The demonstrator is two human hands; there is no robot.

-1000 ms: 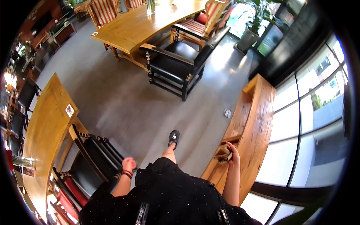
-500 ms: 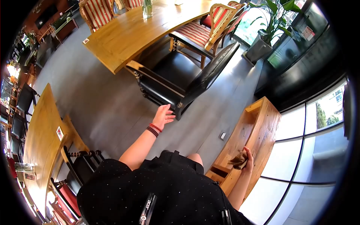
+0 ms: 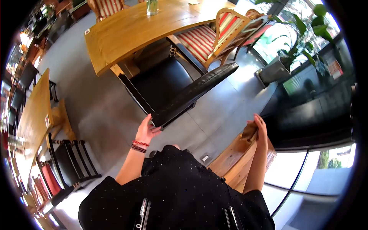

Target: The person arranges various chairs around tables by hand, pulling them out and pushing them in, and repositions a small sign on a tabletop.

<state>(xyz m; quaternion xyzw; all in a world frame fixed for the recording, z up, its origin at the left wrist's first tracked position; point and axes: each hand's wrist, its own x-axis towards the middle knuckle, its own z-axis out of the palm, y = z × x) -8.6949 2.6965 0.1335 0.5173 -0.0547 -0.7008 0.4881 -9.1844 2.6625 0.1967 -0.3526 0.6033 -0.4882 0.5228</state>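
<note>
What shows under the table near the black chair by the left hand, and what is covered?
Under the table, part of a wooden support shows. The tabletop and black chair hide most of the rest; what lies deeper is unclear.

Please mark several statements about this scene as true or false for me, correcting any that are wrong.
1. The right hand holds a brown cloth. True.
2. The bracelets circle the right wrist. False: they are on the left wrist.
3. The left hand is at the end of the backrest of the black chair. True.
4. The potted plant stands on a table. False: its pot is on the floor.
5. A glass vase stands on the wooden table beyond the black chair. True.
</note>
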